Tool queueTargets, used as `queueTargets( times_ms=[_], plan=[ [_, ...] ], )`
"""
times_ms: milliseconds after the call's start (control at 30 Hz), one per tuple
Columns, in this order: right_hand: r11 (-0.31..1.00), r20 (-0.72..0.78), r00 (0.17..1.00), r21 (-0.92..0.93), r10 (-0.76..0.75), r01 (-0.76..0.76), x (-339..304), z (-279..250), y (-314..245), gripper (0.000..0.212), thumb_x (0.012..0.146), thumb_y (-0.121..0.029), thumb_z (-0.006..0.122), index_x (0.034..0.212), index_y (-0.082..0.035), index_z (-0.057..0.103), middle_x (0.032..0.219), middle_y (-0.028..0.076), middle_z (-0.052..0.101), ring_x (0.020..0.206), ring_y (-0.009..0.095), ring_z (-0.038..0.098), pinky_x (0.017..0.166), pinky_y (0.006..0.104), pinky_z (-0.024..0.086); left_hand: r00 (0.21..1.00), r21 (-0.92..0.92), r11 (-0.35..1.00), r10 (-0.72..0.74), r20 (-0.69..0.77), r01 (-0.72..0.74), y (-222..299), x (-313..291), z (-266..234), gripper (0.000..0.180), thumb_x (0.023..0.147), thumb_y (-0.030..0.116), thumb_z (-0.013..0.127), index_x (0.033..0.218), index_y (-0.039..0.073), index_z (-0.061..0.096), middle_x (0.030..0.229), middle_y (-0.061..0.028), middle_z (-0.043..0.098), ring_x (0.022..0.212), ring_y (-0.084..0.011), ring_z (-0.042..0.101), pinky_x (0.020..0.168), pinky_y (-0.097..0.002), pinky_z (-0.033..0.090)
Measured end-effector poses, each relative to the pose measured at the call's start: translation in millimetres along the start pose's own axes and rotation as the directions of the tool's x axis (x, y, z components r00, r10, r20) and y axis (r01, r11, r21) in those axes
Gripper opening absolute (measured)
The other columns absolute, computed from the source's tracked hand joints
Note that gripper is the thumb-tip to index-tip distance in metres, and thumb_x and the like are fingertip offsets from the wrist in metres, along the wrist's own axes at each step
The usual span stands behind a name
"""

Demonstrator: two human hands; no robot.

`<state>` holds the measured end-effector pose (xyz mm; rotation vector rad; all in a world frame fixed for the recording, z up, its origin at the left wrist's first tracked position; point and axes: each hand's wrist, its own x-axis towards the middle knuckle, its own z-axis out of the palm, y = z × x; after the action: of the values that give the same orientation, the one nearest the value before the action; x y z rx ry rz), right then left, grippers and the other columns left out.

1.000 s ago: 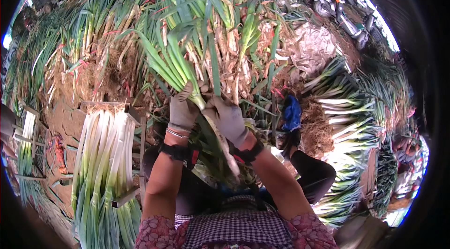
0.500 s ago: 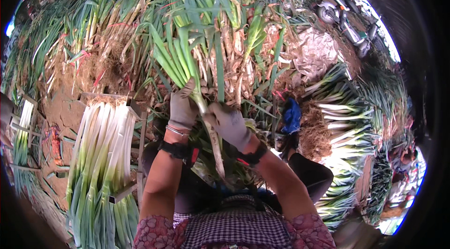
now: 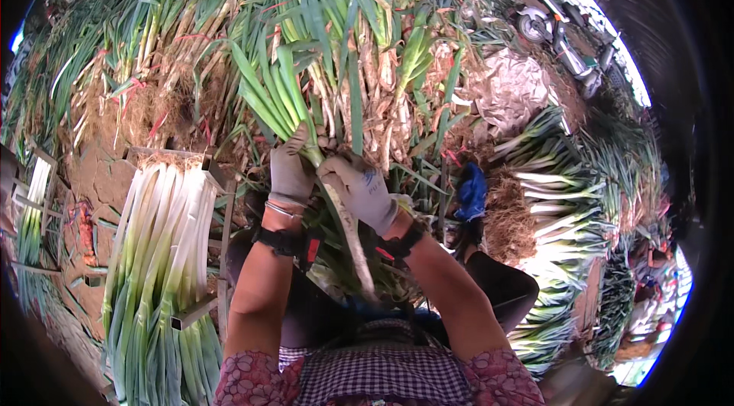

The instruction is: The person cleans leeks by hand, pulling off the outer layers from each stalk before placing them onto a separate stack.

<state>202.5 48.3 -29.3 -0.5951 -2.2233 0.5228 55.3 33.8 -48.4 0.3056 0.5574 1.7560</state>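
A single leek [image 3: 348, 234] slants in front of me, its green leaves pointing up and left and its pale stem running down toward my lap. My left hand [image 3: 292, 169], in a grey work glove, is closed round it just below the leaves. Close beside it, my gloved right hand [image 3: 359, 188] pinches the upper stem with thumb and fingers. A brown, dirty outer layer covers part of the stem under my right hand. Beyond my hands lies a heap of untrimmed leeks [image 3: 375, 100] with dry brown skins.
At my left, cleaned leeks [image 3: 164, 230] fill a metal frame [image 3: 222, 253]. More leeks [image 3: 562, 207] are stacked at my right, roots [image 3: 508, 215] toward me. A blue plastic bag [image 3: 470, 193], a pale crumpled sheet [image 3: 511, 89] and a parked scooter [image 3: 569, 54] are farther right.
My right hand has shifted slightly up and left along the stem, closer to my left hand. The leek's leafy end has tipped a little to the left.
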Motion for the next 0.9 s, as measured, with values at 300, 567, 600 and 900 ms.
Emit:
queueTargets(
  times_ms=[300, 567, 600, 900],
  plan=[
    [0.919, 0.608, 0.689, -0.245, 0.394, -0.309, -197.2, -70.5, 17.0, 0.020, 0.091, -0.028, 0.057, 0.093, -0.010, 0.062, 0.086, 0.013, 0.062, 0.074, 0.031, 0.063, 0.065, 0.0387, 0.050, 0.968, 0.042, 0.976, 0.217, -0.126, -0.213, 32.7, 6.1, -17.3, 0.030, 0.097, 0.025, 0.052, 0.102, -0.004, 0.058, 0.082, -0.0105, 0.063, 0.071, -0.0207, 0.062, 0.072, -0.0342, 0.054],
    [0.856, 0.104, 0.901, 0.284, 0.420, -0.432, -55.1, -36.3, 10.0, 0.037, 0.084, -0.027, 0.068, 0.111, -0.005, 0.059, 0.090, 0.015, 0.067, 0.076, 0.027, 0.067, 0.068, 0.0337, 0.052, 0.939, -0.184, 0.983, 0.060, 0.339, 0.003, 1.4, 2.8, -2.9, 0.030, 0.093, 0.030, 0.057, 0.110, 0.005, 0.058, 0.096, -0.0081, 0.064, 0.087, -0.0224, 0.061, 0.104, -0.0538, 0.038],
    [0.855, 0.100, 0.901, 0.287, 0.421, -0.432, -33.7, -29.5, 4.3, 0.037, 0.084, -0.027, 0.068, 0.111, -0.005, 0.059, 0.090, 0.015, 0.067, 0.076, 0.027, 0.067, 0.068, 0.0337, 0.052, 0.925, -0.195, 0.981, 0.058, 0.375, 0.018, -6.0, 1.2, -2.6, 0.033, 0.093, 0.031, 0.058, 0.111, 0.004, 0.058, 0.096, -0.0100, 0.064, 0.088, -0.0233, 0.061, 0.102, -0.0509, 0.040],
    [0.929, -0.155, 0.916, 0.056, 0.369, -0.365, -24.8, 0.7, -0.1, 0.020, 0.079, -0.010, 0.070, 0.095, -0.005, 0.060, 0.081, 0.015, 0.066, 0.070, 0.028, 0.066, 0.061, 0.0364, 0.051, 0.995, 0.247, 0.969, -0.049, 0.090, 0.026, -12.7, -6.7, 10.3, 0.035, 0.096, 0.024, 0.055, 0.115, -0.005, 0.054, 0.104, -0.0135, 0.063, 0.095, -0.0240, 0.063, 0.087, -0.0368, 0.051]
  ],
)
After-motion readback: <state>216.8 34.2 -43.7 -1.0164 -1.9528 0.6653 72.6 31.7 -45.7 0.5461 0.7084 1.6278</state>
